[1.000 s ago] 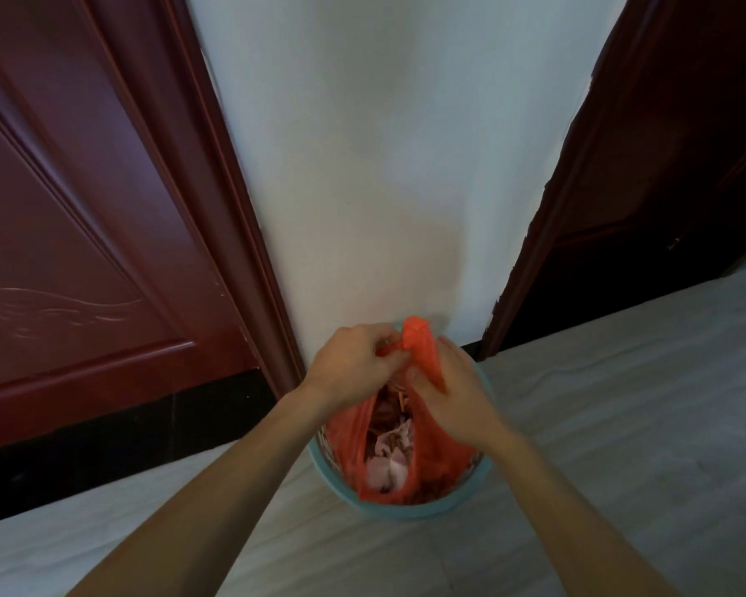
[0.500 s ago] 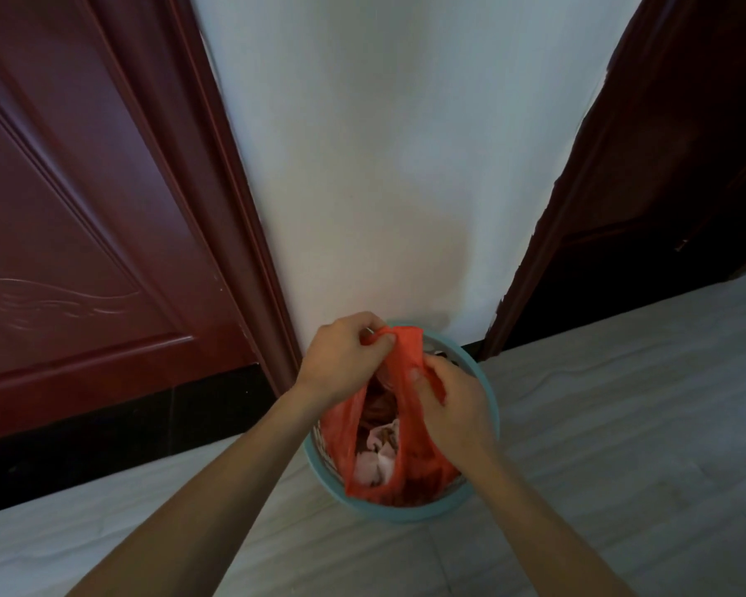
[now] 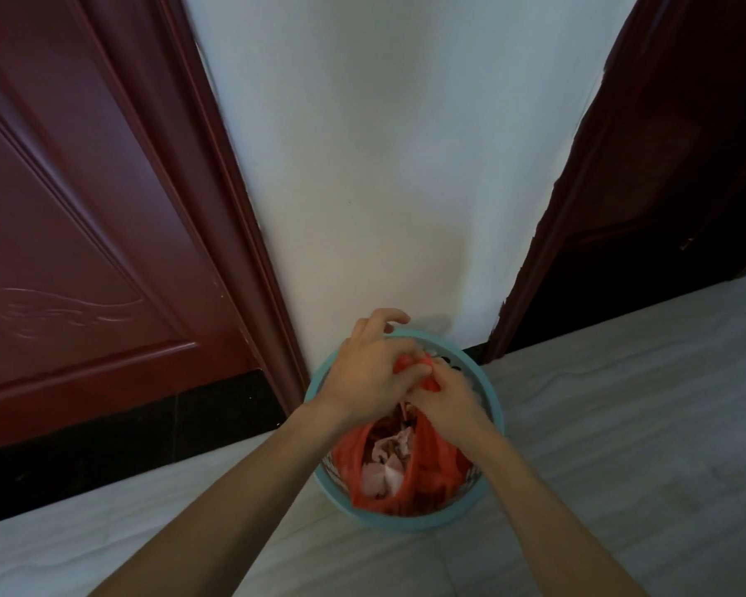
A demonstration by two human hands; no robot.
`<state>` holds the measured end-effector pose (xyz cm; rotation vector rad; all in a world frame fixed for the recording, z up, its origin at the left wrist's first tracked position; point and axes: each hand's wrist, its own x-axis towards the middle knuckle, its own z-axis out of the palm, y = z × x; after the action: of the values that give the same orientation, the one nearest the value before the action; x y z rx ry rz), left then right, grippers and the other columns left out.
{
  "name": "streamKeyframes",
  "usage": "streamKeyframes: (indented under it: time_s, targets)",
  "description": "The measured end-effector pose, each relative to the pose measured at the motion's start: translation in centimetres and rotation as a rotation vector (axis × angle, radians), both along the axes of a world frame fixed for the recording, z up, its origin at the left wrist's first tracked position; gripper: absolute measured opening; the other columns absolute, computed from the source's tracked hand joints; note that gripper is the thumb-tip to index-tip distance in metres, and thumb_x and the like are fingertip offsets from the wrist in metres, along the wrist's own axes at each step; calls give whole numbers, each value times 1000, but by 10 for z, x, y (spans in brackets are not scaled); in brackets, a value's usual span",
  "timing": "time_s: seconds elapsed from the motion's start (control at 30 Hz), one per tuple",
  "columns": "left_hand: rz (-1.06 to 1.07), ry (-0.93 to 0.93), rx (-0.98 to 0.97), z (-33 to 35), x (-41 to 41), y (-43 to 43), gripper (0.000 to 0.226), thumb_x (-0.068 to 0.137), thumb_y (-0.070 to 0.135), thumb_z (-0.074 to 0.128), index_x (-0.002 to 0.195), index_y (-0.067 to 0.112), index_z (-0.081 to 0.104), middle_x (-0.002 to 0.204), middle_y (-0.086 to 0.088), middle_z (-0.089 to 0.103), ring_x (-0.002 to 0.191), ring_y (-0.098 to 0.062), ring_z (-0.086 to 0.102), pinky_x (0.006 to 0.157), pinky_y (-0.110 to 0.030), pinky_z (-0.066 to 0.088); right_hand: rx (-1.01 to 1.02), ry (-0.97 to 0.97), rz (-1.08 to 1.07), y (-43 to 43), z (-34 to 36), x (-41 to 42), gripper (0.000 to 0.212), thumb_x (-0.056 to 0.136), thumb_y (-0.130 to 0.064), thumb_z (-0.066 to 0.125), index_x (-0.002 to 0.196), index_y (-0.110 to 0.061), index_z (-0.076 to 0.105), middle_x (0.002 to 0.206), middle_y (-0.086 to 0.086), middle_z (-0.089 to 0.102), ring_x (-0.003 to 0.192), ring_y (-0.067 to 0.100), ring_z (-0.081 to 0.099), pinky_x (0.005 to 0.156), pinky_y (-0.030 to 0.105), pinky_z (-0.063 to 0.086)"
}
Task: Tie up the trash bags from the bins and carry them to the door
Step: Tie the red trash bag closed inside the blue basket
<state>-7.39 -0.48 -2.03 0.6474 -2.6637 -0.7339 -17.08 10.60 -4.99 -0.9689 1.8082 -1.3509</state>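
Note:
A round light-blue bin (image 3: 494, 428) stands on the floor against the white wall. An orange-red trash bag (image 3: 431, 471) sits inside it, with pale crumpled paper showing through its gaping mouth. My left hand (image 3: 369, 372) and my right hand (image 3: 448, 396) meet over the far side of the bin. Both pinch the bag's upper edges, bunched together between the fingers. Two fingers of my left hand stick out free above the rim.
A dark red door (image 3: 82, 234) with its frame stands to the left of the white wall (image 3: 384, 165). A second dark door (image 3: 672, 165) is on the right. Pale grey floor tiles (image 3: 621, 402) spread around the bin, with a black skirting strip (image 3: 147, 428) under the left door.
The bag's raised edges have been drawn lower and bunched tighter between the two hands, which have come closer together over the bin's far side. The view has tilted slightly.

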Motion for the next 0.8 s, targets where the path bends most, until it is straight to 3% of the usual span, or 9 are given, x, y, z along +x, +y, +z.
streamKeyframes:
  time_s: [0.07, 0.13, 0.23, 0.3, 0.37, 0.5, 0.6, 0.73, 0.8]
  targets:
    - [109, 121, 352, -3, 1, -1, 28, 74, 34, 76, 99, 28, 64, 127, 4, 46, 113, -11, 47, 94, -20, 41, 33, 85, -45, -2, -2, -3, 13, 95, -31, 61, 90, -31, 73, 97, -2, 70, 88, 4, 66, 75, 22, 52]
    - [220, 215, 688, -15, 10, -6, 60, 61, 25, 74, 116, 21, 50, 115, -1, 51, 99, -9, 57, 82, -16, 49, 28, -5, -98, 3, 0, -5, 28, 98, -35, 56, 80, -26, 75, 85, -7, 74, 82, -3, 67, 71, 17, 49]
    - [47, -5, 410, -48, 16, -13, 88, 51, 36, 75, 133, 43, 43, 136, 3, 48, 125, -11, 49, 107, -29, 41, 23, -289, -42, 7, 1, -9, 33, 100, -37, 51, 80, -34, 77, 88, -20, 76, 88, -9, 68, 77, 8, 48]
    - [-100, -27, 251, -59, 10, -16, 68, 62, 45, 74, 127, 44, 55, 138, 7, 54, 128, -14, 50, 108, -38, 40, 74, -374, 8, 5, -6, -12, 28, 97, -45, 53, 90, -35, 78, 101, -13, 76, 101, 3, 69, 92, 22, 50]
    - [-151, 15, 177, -57, 1, -24, 35, 72, 38, 66, 105, 28, 74, 118, 4, 69, 111, -16, 63, 97, -37, 48, 131, -350, 56, 7, -12, -17, 27, 93, -49, 56, 99, -33, 77, 109, -6, 75, 108, 10, 67, 101, 33, 48]
    - [-98, -216, 176, -40, -1, -31, 20, 70, 35, 62, 77, 22, 74, 89, 4, 74, 90, -15, 66, 83, -34, 51, 245, 301, 157, 15, -21, -36, 12, 88, -48, 66, 78, -46, 73, 103, -13, 58, 102, 4, 58, 100, 34, 46]
    - [-9, -298, 298, -40, -3, -30, 29, 62, 42, 55, 71, 17, 66, 73, 3, 67, 79, -16, 61, 78, -43, 49, 199, 682, 172, 13, -29, -32, 11, 89, -40, 67, 92, -36, 77, 96, -13, 54, 92, 9, 56, 88, 31, 49]
    - [73, -139, 702, -44, -2, -32, 26, 61, 41, 56, 53, 19, 67, 62, 0, 67, 68, -15, 62, 80, -44, 49, 142, 706, -55, 7, -29, -16, 27, 90, -52, 50, 100, -35, 69, 104, -13, 58, 97, 9, 54, 81, 28, 49]
    - [141, -131, 909, -46, -1, -28, 35, 84, 39, 57, 58, 19, 70, 62, -6, 66, 56, -7, 61, 68, -30, 50, 87, 1003, -73, 9, -41, -15, 31, 90, -47, 49, 105, -31, 71, 114, -3, 61, 102, 20, 57, 80, 34, 53]
